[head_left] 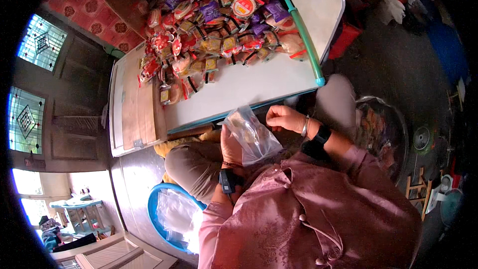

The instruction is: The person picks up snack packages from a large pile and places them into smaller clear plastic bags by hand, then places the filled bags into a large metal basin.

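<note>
My left hand is closed on the side of a clear plastic bag, held upright over my lap. Something pale yellowish shows through the bag's upper part, too blurred to name. To the right of the bag, a little apart from it, my right hand has its fingers curled and pressed together; whatever they may hold is hidden. Just beyond both hands is the front edge of a white table. On it lies a large heap of small wrapped snacks in clear, red and purple wrappers.
A green tube lies along the table's right side, and a brown cardboard piece on its left. Left of my knee stands a blue basin of clear plastic bags. A round transparent container with wrapped items stands at my right.
</note>
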Demonstrator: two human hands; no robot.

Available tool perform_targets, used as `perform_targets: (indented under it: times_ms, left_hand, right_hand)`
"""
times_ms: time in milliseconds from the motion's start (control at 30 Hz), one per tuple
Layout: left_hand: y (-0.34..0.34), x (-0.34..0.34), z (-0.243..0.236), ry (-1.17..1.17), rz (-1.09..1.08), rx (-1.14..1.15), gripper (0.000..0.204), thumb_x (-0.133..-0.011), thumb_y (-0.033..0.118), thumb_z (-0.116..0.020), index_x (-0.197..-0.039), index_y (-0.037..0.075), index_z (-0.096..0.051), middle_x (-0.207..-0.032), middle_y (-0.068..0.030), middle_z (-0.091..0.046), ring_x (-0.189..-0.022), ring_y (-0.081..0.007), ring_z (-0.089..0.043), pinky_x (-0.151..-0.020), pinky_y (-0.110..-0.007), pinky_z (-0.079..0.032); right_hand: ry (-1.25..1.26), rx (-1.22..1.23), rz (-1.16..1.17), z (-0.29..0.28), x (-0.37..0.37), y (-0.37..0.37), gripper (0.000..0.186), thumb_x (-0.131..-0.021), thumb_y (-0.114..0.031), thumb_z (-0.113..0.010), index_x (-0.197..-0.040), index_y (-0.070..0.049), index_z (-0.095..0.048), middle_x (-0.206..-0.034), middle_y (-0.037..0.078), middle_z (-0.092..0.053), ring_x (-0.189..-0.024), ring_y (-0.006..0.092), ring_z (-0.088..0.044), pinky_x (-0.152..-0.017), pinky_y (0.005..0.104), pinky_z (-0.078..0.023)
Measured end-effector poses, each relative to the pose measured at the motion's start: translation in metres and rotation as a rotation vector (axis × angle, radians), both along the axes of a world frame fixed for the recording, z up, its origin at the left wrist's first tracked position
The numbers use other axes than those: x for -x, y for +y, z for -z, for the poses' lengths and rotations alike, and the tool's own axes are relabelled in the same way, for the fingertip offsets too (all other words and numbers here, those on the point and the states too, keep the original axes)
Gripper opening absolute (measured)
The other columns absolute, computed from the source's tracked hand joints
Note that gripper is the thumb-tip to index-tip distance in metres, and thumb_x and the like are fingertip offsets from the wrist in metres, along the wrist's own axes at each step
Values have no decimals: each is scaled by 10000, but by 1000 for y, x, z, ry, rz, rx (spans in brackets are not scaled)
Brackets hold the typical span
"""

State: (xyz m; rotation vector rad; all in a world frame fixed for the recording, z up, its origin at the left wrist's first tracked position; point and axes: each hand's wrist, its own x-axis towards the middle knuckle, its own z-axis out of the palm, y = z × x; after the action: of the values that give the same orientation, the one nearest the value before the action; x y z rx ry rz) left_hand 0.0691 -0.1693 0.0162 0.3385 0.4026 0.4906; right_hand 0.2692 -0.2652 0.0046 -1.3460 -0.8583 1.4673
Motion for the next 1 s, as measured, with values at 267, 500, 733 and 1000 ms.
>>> perform_targets:
  times_ms: [267, 500, 733, 1000]
  left_hand:
    - [5, 8, -6, -182, -107, 128, 714, -834, 573, -509, -1318, 60, -400, -1276, -138, -478, -1156, -317, -462, -994, -466, -360]
    - [13, 11, 6, -131, -93, 44, 685, -830, 524, -542, -1292, 34, -413, -1231, -167, -501, -1137, -331, -479, -979, -482, -372]
    - [15, 13, 16, -57, -190, 117, 656, -838, 511, -533, -1292, 51, -417, -1252, -157, -487, -1142, -324, -475, -982, -479, -367]
    - [14, 6, -15, 27, -128, -124, 668, -862, 545, -482, -1335, 86, -375, -1280, -124, -459, -1169, -297, -441, -991, -463, -356]
  right_hand:
    - [-15, -57, -509, 16, 15, 0, 405, -785, -80, -667, -1143, 2, -496, -1004, 38, -581, -885, 121, -541, -748, 260, -465]
    - [388, 134, -544, 0, 14, -1, 546, -798, -367, -685, -1210, -84, -466, -1084, 51, -568, -911, 147, -581, -746, 272, -503]
    - [449, 72, -390, -14, 19, -6, 597, -825, -353, -657, -1276, -54, -405, -1077, 85, -593, -967, 193, -607, -774, 283, -507]
    - [371, -39, -131, 3, 20, 3, 268, -848, -76, -571, -1112, -34, -566, -967, 60, -642, -838, 168, -627, -728, 301, -524]
